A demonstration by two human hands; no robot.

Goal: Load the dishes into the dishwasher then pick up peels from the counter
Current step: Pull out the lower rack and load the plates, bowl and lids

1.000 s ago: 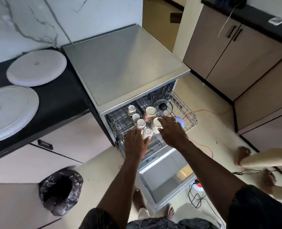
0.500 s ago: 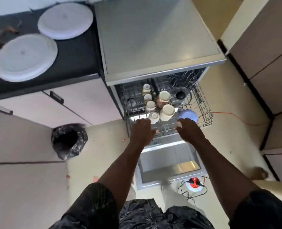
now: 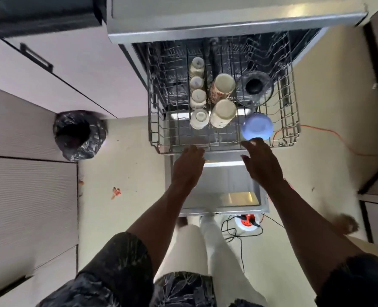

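The dishwasher's upper wire rack is pulled out over the open door. It holds a column of several small white cups, two larger cream mugs, a clear glass bowl and a blue bowl, all upside down. My left hand touches the rack's front rail below the small cups and holds nothing. My right hand reaches the front rail just under the blue bowl, fingers relaxed and empty.
A bin lined with a black bag stands on the floor at the left beside the cabinets. Peel scraps lie on the floor. A power strip with cables sits by the door's edge. Another person's foot is at the right.
Both hands have drawn back from the cups to the rack's front edge. The view has tilted downward, so the counter and its plates have left the frame.
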